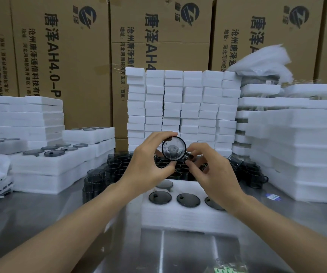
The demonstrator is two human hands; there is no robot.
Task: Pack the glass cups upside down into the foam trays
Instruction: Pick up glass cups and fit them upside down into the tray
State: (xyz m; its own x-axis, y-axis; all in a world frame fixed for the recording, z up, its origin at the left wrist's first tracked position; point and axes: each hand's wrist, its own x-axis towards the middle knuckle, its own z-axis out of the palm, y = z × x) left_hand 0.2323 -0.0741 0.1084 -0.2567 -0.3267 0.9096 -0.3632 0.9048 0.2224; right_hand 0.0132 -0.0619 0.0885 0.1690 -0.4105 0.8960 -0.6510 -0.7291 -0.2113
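Right now the step in hand looks like a check and turn. The left hand (pixel 149 164) curls its fingers round a smoky grey glass cup (pixel 173 148), and the right hand (pixel 213 174) pinches what seems to be its small handle. The cup is held in the air above the white foam tray (pixel 178 215) on the steel counter (pixel 60 223), one round end towards the camera. Four cups (pixel 188 200) already sit base-up in the tray. Next it needs turning mouth-down and lowering into a free pocket. The brown cardboard boxes (pixel 70 56) behind read "唐泽AH4.0-P" and "沧州唐泽通信科技有".
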